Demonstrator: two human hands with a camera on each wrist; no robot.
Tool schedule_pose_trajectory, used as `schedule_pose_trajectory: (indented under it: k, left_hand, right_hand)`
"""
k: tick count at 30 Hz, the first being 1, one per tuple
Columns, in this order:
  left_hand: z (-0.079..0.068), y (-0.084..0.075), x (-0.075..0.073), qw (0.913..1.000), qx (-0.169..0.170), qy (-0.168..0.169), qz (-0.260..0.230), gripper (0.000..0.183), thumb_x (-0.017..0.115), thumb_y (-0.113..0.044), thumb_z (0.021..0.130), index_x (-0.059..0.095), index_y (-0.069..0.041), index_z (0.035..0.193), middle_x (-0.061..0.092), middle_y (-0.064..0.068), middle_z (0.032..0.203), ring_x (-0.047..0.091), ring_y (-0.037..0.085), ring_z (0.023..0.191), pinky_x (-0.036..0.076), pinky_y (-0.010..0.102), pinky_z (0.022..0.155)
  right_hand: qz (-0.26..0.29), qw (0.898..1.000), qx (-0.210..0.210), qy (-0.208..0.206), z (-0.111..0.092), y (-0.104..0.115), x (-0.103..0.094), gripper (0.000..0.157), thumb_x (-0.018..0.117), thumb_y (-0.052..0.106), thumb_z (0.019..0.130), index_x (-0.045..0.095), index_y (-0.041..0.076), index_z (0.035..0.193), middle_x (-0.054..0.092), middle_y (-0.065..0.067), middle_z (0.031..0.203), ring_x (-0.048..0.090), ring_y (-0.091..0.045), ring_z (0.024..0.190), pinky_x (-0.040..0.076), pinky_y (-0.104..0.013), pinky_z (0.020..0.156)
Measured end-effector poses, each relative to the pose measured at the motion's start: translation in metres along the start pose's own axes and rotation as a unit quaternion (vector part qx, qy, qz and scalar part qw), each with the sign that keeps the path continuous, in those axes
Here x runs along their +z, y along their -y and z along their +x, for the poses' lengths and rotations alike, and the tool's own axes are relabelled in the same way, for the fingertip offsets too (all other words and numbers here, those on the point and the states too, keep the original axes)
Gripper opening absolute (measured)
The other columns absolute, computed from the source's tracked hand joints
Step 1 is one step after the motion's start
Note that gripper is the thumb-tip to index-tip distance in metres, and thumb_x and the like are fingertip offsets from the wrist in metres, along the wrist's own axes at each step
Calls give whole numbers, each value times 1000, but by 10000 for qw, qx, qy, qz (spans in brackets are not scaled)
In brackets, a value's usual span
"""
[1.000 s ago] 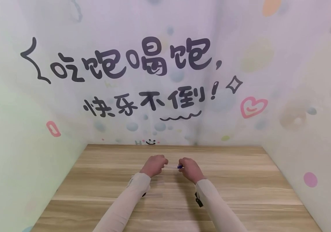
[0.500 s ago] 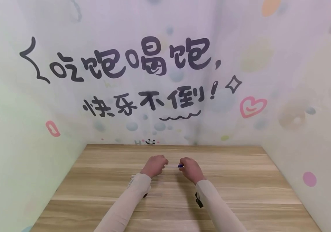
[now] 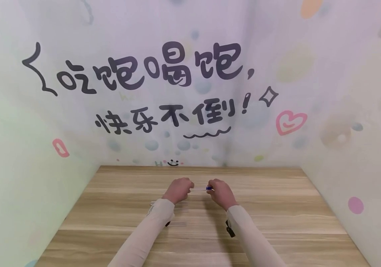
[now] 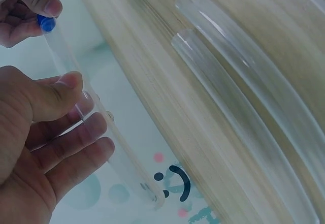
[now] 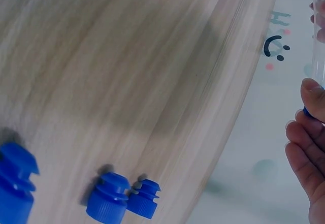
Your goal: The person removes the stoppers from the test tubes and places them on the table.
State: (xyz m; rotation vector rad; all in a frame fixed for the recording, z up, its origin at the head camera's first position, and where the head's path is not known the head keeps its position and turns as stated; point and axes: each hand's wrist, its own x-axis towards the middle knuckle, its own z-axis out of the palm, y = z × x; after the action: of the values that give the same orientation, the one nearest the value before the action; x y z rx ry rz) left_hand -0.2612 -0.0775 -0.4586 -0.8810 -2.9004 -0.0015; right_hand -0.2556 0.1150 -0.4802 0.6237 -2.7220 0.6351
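My left hand (image 3: pixel 178 190) holds a clear plastic test tube (image 4: pixel 133 176) between thumb and fingers, as the left wrist view shows. Its rounded end points down and right in that view. At the other end sits a blue cap (image 4: pixel 48 24), which my right hand (image 3: pixel 222 193) pinches with thumb and fingers. In the right wrist view, most of this cap is covered by the thumb and fingers. How deep the cap sits in the tube is hard to tell. Both hands are above the far part of the table.
Clear tubes lie side by side on the wooden table (image 3: pixel 277 207), including a nearer tube (image 4: pixel 238 117) and another tube (image 4: pixel 254 61). Three blue caps stand in the right wrist view: a large-looking cap (image 5: pixel 15 188), a middle cap (image 5: pixel 106 198) and a smaller-looking cap (image 5: pixel 143 198). Printed walls enclose the table.
My right hand and the blue cap have shifted slightly up and right in the head view. The left hand stays nearly still, holding the tube.
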Motion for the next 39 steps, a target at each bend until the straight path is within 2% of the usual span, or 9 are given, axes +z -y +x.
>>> schedule_pose_trajectory:
  k: [6, 13, 17, 26, 33, 39]
  left_hand:
    - [1, 3, -2, 10000, 8, 19, -49, 18, 71, -2, 82, 73, -12, 96, 69, 0, 88, 64, 12, 80, 53, 24, 65]
    - [4, 4, -5, 9993, 50, -160, 330, 10, 73, -6, 81, 71, -15, 86, 66, -2, 78, 62, 10, 71, 49, 22, 58]
    - [2, 6, -7, 9990, 42, -189, 412, 9, 73, -6, 81, 71, -14, 86, 65, -2, 77, 61, 10, 71, 49, 22, 58]
    - [-3, 14, 5, 9977, 36, -451, 508, 10, 73, -6, 81, 70, -13, 88, 62, 0, 78, 61, 13, 70, 49, 24, 55]
    - [-5, 20, 7, 9966, -135, -651, 488, 9, 73, -6, 80, 68, -11, 85, 56, 2, 77, 60, 16, 66, 48, 27, 53]
    - [-8, 24, 9, 9973, -253, -512, 460, 11, 75, -5, 78, 66, -11, 81, 58, 3, 77, 60, 17, 69, 50, 28, 56]
  right_hand:
    - [42, 10000, 30, 48, 0, 2, -1, 9, 75, 7, 79, 66, 9, 80, 64, -2, 76, 61, -14, 69, 52, -29, 64]
    - [-12, 10000, -30, 55, 3, 1, -4, 8, 75, 9, 79, 71, 8, 87, 68, -3, 82, 63, -14, 72, 53, -30, 67]
    - [-122, 9999, -85, 84, 4, -1, -4, 10, 75, 9, 79, 71, 8, 88, 70, -4, 84, 64, -15, 74, 54, -30, 69]
    - [13, 10000, -8, -11, -1, -16, -4, 21, 74, 8, 80, 67, 4, 99, 72, -9, 90, 69, -20, 78, 55, -36, 70]
    - [-196, 9994, 52, -271, -4, -31, -8, 14, 76, 9, 78, 64, 11, 84, 69, -1, 81, 63, -16, 68, 51, -33, 62]
    - [-317, 9982, 161, -473, -8, -40, -12, 13, 77, 8, 77, 65, 10, 84, 60, -1, 80, 59, -16, 70, 50, -33, 61]
